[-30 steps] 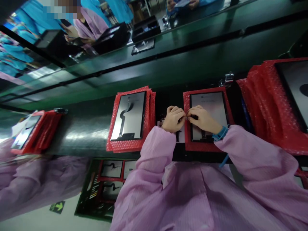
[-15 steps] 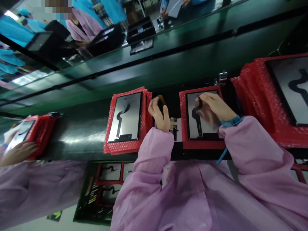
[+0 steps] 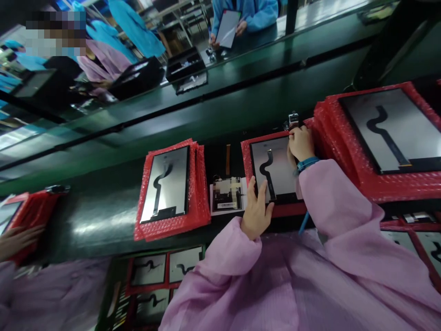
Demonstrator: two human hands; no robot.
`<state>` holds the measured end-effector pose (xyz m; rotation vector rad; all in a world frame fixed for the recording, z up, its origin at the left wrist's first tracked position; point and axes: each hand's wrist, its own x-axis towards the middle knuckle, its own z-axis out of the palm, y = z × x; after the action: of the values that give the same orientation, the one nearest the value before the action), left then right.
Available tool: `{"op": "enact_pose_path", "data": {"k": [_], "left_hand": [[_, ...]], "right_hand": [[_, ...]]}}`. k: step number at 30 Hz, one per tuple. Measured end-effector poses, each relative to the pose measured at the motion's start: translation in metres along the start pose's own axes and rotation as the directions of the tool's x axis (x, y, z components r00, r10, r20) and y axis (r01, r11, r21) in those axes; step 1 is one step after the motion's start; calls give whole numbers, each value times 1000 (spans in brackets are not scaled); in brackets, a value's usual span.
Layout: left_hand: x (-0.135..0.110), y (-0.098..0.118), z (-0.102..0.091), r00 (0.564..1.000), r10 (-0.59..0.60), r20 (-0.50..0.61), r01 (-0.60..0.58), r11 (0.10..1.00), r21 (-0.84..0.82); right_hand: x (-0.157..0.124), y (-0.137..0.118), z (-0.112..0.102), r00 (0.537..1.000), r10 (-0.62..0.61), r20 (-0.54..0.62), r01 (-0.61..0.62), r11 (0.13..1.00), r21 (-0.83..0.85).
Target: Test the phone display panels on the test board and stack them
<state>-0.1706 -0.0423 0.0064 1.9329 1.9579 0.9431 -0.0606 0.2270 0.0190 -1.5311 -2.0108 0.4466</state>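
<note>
In front of me a display panel [image 3: 280, 168] with a black curved flex cable [image 3: 267, 170] lies face down on a red bubble-wrap sleeve [image 3: 245, 154]. My left hand [image 3: 257, 211] rests with spread fingers over the panel's lower left edge and holds nothing. At the upper right corner is my right hand [image 3: 301, 143], its fingers curled in against the panel's edge; whatever they pinch is hidden. A blue wrist strap [image 3: 308, 163] circles that wrist. Left of the panel sits a small circuit board [image 3: 227, 193] on white backing, with an orange strip [image 3: 228, 158] above it.
Stacks of sleeved panels stand left [image 3: 165, 184] and right [image 3: 389, 128]. A metal clip-like piece [image 3: 292, 119] is behind my right hand. Below the bench edge, a crate holds more panels [image 3: 149, 270]. A co-worker's hand [image 3: 20, 241] is at far left; another person [image 3: 244, 18] works opposite.
My left hand has moved from beside the orange strip down to the panel's lower left edge. My right hand has gone from above the flex cable to the upper right corner. The view has shifted.
</note>
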Motion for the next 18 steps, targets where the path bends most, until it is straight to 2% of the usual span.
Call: {"op": "enact_pose_path", "data": {"k": [4,13,16,18], "left_hand": [[2,-2,-2,1000,-4,19,4,999,-33],[2,-2,-3,999,-10,43,12,999,-44],[1,1,-3,999,-11,30,11,1000,-21],[1,3,-3,1000,-16,13,16,1000,7]], "right_hand": [[10,1,-1,997,40,63,-41,999,13],[22,3,1,995,84,52,-87,994,61],[20,-2,-6,988,137,75,-151,960,236],[15,-9,-15,982,153,108,-185,884,428]]}}
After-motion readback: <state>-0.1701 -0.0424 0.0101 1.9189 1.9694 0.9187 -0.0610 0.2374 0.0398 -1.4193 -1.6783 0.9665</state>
